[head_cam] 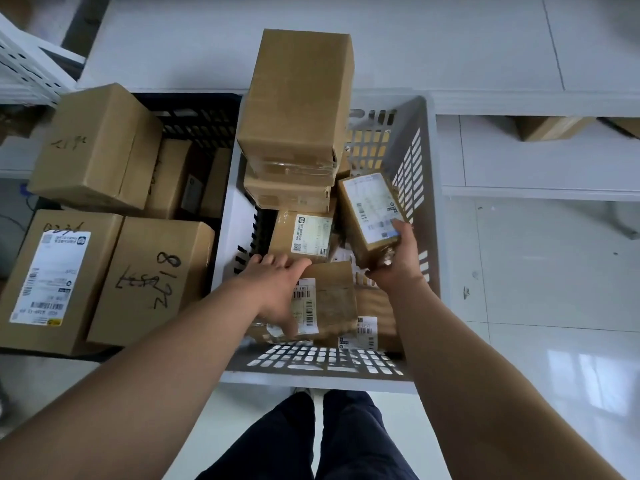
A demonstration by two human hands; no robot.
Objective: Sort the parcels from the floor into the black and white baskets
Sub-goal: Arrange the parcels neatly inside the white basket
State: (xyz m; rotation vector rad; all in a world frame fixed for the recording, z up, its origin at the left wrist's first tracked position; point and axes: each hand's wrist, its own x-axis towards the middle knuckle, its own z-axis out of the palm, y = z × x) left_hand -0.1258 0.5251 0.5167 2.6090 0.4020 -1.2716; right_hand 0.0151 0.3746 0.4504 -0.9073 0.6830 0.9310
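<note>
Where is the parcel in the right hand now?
Head view, right of centre: the right hand grips the parcel by the right wall of the white basket.

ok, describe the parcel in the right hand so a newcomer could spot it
Find the white basket, the right one of the two. By its right wall, the right hand grips a small brown parcel by its near end. Unlike its neighbours, it sits tilted, with a white label covering nearly its whole upper face.
</note>
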